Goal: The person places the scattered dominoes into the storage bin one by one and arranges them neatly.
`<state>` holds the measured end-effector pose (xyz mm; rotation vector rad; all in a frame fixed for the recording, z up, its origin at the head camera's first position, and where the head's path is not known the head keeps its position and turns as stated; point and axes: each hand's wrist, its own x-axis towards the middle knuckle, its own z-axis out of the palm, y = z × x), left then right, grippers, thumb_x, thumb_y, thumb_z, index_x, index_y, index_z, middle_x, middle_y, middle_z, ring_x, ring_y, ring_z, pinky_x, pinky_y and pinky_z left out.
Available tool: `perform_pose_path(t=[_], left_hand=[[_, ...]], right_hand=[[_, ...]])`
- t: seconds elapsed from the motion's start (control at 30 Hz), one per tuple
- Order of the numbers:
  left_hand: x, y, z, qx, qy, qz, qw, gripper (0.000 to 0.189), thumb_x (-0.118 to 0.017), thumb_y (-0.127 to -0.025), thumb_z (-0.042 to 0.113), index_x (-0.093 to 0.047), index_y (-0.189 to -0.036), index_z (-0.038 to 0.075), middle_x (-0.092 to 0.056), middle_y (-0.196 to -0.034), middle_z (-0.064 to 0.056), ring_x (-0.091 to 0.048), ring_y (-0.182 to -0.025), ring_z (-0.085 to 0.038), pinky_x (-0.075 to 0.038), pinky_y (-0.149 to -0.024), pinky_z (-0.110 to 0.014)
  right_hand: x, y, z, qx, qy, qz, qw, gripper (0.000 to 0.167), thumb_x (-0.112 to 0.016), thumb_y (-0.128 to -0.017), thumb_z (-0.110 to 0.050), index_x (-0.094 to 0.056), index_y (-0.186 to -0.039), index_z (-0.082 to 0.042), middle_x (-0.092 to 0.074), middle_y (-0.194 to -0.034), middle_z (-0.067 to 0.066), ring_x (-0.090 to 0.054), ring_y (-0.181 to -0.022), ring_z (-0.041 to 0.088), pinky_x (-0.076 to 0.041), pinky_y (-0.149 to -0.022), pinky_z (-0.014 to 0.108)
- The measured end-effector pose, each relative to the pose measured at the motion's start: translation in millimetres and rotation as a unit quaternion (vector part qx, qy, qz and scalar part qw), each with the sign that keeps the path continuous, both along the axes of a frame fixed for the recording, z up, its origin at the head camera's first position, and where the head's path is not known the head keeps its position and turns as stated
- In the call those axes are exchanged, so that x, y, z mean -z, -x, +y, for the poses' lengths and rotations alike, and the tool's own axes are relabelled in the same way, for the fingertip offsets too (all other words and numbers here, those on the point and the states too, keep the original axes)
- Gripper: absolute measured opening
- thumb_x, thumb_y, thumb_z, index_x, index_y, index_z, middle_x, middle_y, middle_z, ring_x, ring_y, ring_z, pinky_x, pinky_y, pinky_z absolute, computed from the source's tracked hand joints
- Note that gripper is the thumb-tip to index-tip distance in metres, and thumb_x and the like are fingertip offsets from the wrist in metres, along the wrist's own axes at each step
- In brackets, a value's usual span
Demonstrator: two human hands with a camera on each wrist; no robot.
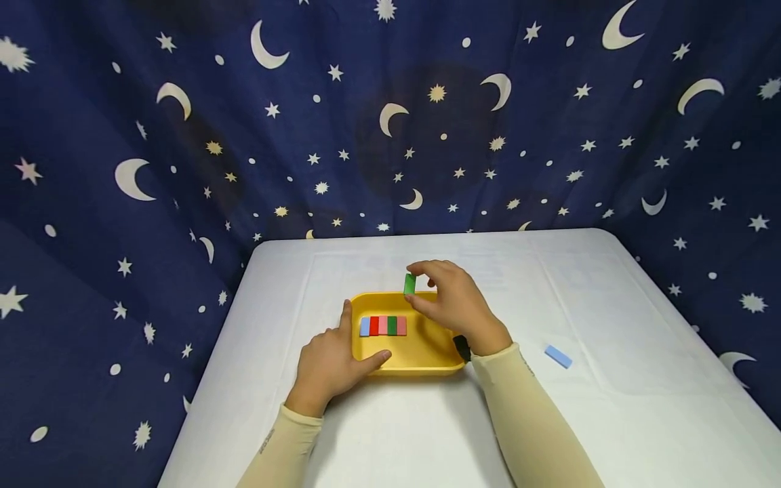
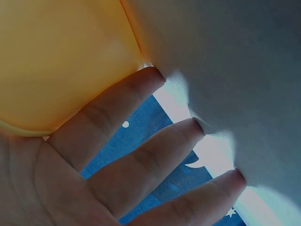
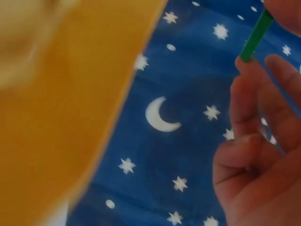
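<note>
My right hand (image 1: 454, 298) pinches a green domino-like block (image 1: 409, 284) upright between thumb and fingertips, above the far rim of a yellow tray (image 1: 427, 349). In the right wrist view the green block (image 3: 257, 36) shows edge-on. Around the tray's near-left corner lies my left hand (image 1: 329, 356), thumb over the near rim and index finger along the left side. The left wrist view has its straight fingers (image 2: 146, 162) spread beside the tray wall. Inside the tray a side-by-side row holds a light blue block (image 1: 365, 327), a red one (image 1: 374, 327), two pink ones and a green one.
A light blue block (image 1: 558, 356) lies on the white table (image 1: 610, 318), right of the tray. Something black (image 1: 462, 348) shows under my right wrist at the tray's right end. A dark blue curtain (image 1: 342, 122) with moons and stars surrounds the table's back and sides.
</note>
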<state>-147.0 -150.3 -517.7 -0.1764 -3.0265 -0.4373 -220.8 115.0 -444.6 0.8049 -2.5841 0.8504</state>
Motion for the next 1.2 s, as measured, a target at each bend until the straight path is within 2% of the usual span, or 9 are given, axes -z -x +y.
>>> perform_pose_path(t=[0.33, 0.47, 0.6, 0.77, 0.97, 1.2], left_hand=[[-1.6, -2.9, 6.5, 0.004, -0.011, -0.012, 0.9999, 0.139, -0.046, -0.072, 0.103, -0.023, -0.168, 0.006, -0.063, -0.074, -0.008, -0.059, -0.06, -0.023, -0.046, -0.048, -0.038], [-2.3, -2.8, 6.1, 0.002, -0.007, -0.011, 0.9999, 0.139, -0.046, -0.071, 0.103, -0.022, -0.168, 0.007, -0.062, -0.074, -0.008, -0.058, -0.059, -0.023, -0.045, -0.048, -0.038], [-2.5, -1.7, 3.9, 0.001, -0.004, -0.005, 1.0, 0.14, -0.043, -0.071, 0.105, -0.022, -0.168, 0.007, -0.059, -0.07, -0.006, -0.056, -0.057, -0.021, -0.044, -0.046, -0.038], [-1.8, -1.2, 3.2, 0.003, -0.006, -0.004, 1.0, 0.142, -0.038, -0.069, 0.107, -0.023, -0.168, 0.007, -0.058, -0.069, -0.006, -0.055, -0.056, -0.021, -0.043, -0.045, -0.036], [0.6, -1.2, 2.9, -0.002, 0.002, -0.005, 1.0, 0.142, -0.037, -0.069, 0.107, -0.022, -0.169, 0.008, -0.057, -0.069, -0.006, -0.053, -0.055, -0.021, -0.041, -0.044, -0.036], [1.1, 0.0, -0.8, -0.002, 0.0, 0.007, 1.0, 0.141, -0.038, -0.07, 0.106, -0.023, -0.168, 0.007, -0.058, -0.068, -0.006, -0.055, -0.055, -0.021, -0.041, -0.044, -0.036]], right_hand=[[28.3, 7.5, -12.5, 0.004, -0.042, -0.073, 0.9964, 0.046, -0.09, -0.085, -0.033, -0.074, -0.126, -0.019, -0.073, -0.118, -0.006, -0.068, -0.091, 0.021, -0.055, -0.081, 0.036], [32.0, 7.2, -14.8, -0.015, -0.04, -0.095, 0.9946, 0.048, -0.092, -0.083, -0.03, -0.074, -0.126, -0.017, -0.074, -0.113, -0.008, -0.069, -0.093, 0.023, -0.056, -0.085, 0.039], [33.7, 7.9, -16.9, -0.031, -0.056, -0.132, 0.9892, 0.052, -0.095, -0.08, -0.032, -0.075, -0.125, -0.016, -0.075, -0.11, -0.008, -0.071, -0.104, 0.025, -0.053, -0.096, 0.042], [36.0, 8.0, -18.8, -0.028, -0.097, -0.171, 0.9801, 0.055, -0.096, -0.077, -0.034, -0.075, -0.125, -0.017, -0.076, -0.111, -0.005, -0.07, -0.104, 0.023, -0.052, -0.096, 0.042], [37.7, 7.5, -19.8, 0.007, -0.15, -0.168, 0.9744, 0.055, -0.096, -0.076, -0.034, -0.076, -0.125, -0.019, -0.075, -0.108, -0.004, -0.067, -0.095, 0.018, -0.054, -0.088, 0.044], [35.8, 7.5, -24.9, 0.039, -0.186, -0.149, 0.9704, 0.051, -0.093, -0.072, -0.024, -0.076, -0.12, -0.02, -0.074, -0.102, -0.007, -0.064, -0.087, 0.017, -0.054, -0.081, 0.044]])
